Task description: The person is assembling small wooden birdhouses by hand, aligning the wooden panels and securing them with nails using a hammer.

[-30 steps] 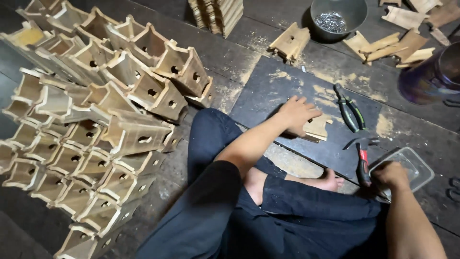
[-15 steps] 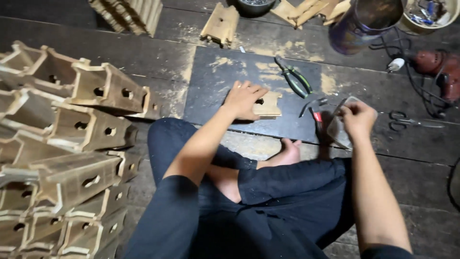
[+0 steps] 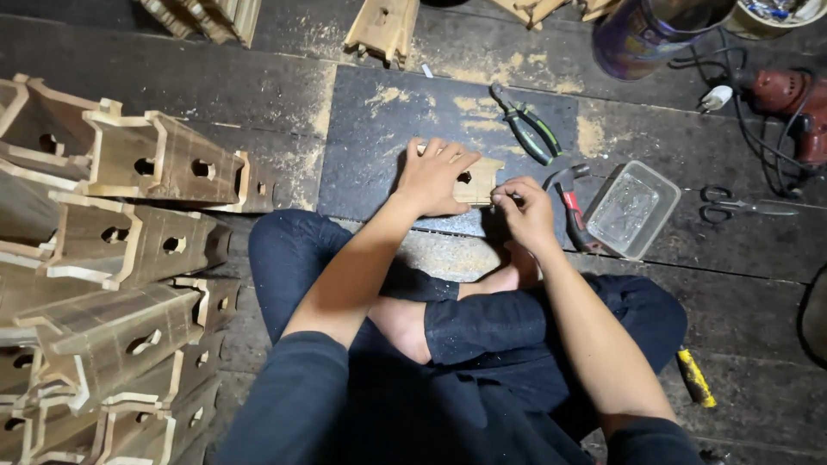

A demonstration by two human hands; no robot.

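I sit cross-legged on a dark plank floor. My left hand [image 3: 432, 177] presses flat on a small wooden piece [image 3: 478, 179] with a hole, lying on a dark mat [image 3: 362, 146]. My right hand [image 3: 525, 211] is at the piece's right edge, fingers pinched together on something small, probably a nail, too small to make out. A red-handled hammer [image 3: 570, 207] lies just right of that hand. Beside the hammer sits a clear plastic tray [image 3: 631, 209].
Green-handled pliers [image 3: 527, 131] lie on the mat. Stacks of wooden box-like pieces [image 3: 129, 250] fill the left side. Scissors [image 3: 741, 205], a red drill [image 3: 788, 108] with cord, a purple container [image 3: 646, 34] and a yellow-handled tool [image 3: 693, 377] lie around.
My right hand moved left from the plastic tray to the right edge of the wooden piece. My left hand stayed on the piece. The view shifted closer.
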